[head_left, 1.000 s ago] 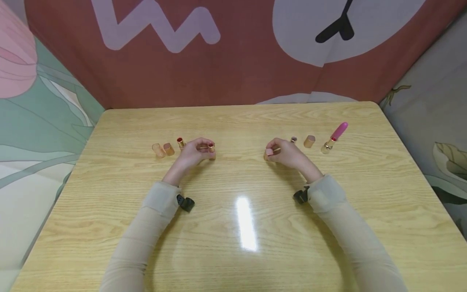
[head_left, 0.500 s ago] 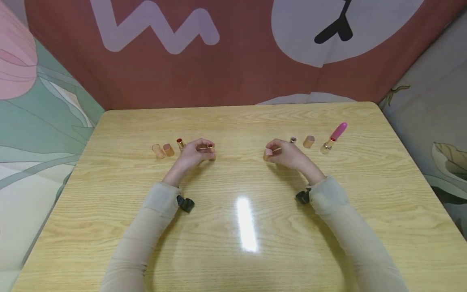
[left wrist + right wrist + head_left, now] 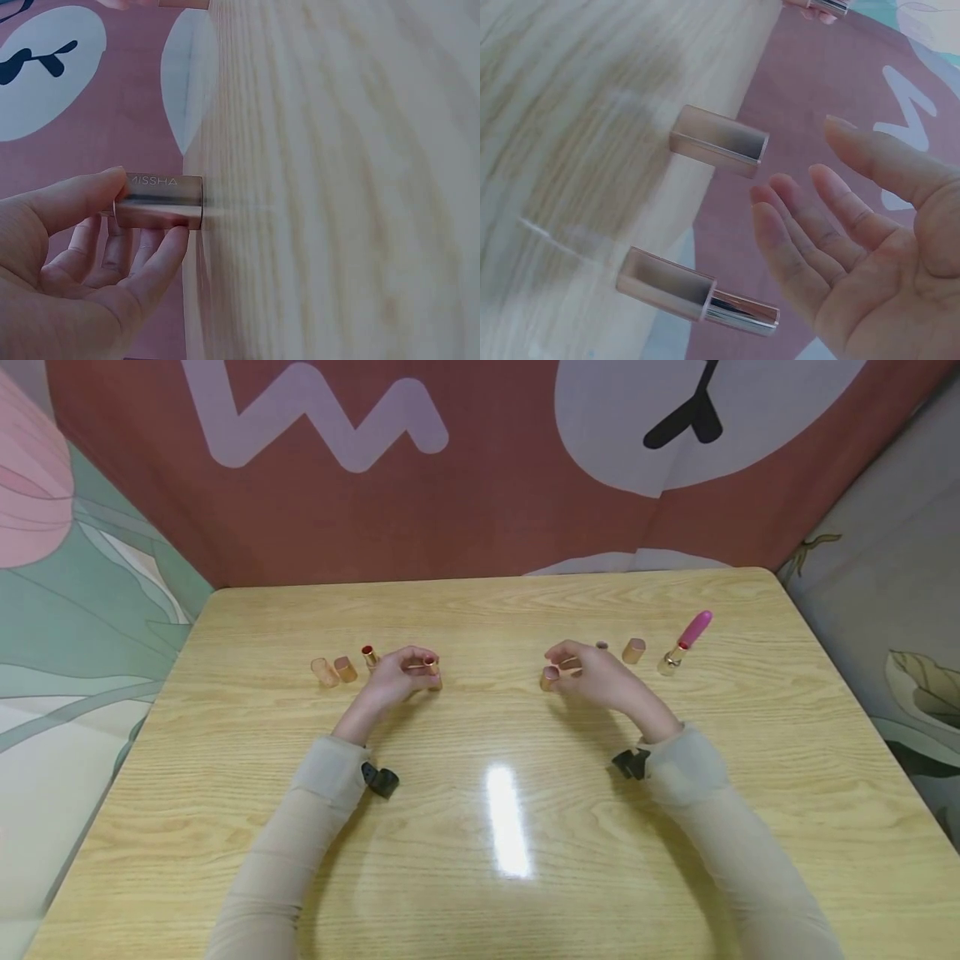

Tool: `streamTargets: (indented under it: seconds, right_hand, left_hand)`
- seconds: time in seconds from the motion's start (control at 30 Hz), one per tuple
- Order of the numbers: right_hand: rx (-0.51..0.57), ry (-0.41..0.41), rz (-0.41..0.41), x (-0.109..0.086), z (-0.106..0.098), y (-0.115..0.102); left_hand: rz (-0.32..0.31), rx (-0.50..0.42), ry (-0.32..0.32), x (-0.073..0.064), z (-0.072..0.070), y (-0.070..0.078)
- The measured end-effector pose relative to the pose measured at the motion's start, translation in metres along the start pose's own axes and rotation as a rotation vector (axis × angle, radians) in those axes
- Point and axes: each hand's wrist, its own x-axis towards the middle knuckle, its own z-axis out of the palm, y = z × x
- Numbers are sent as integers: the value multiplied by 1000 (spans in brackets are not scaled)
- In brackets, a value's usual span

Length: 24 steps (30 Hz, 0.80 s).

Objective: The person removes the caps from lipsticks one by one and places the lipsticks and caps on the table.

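Observation:
My left hand (image 3: 393, 675) pinches a copper lipstick tube (image 3: 159, 201) marked MISSHA between thumb and fingers. Its end is at the table top in the left wrist view, and a red tip shows at its upper end in the head view. On the right, my right hand (image 3: 596, 677) has its fingers spread and holds nothing. Just beyond those fingertips a copper lipstick cap (image 3: 718, 140) stands upright on the table. A lipstick base with a shiny metal collar (image 3: 697, 292) stands nearby, mostly hidden behind the hand in the head view.
Left of the left hand stand a gold lipstick (image 3: 370, 656), a copper cap (image 3: 345, 669) and a clear cap (image 3: 324, 672). To the right are another copper cap (image 3: 633, 650) and a gold tube with a long pink top (image 3: 686, 642). A wood-grain table (image 3: 480, 735) bears everything.
My right hand has let go of the copper cap; its fingers have spread and drawn slightly right. The left hand keeps its grip on the lipstick tube, almost still.

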Motion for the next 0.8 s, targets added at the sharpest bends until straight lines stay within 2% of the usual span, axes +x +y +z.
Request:
streamTargets:
  seconds: [0.37, 0.8]
  right_hand:
    - [34, 81, -52, -14, -16, -5]
    - [78, 303, -69, -26, -41, 3]
  left_hand:
    - [4, 0, -7, -1, 0, 0]
    - [-14, -13, -18, 1, -2, -1]
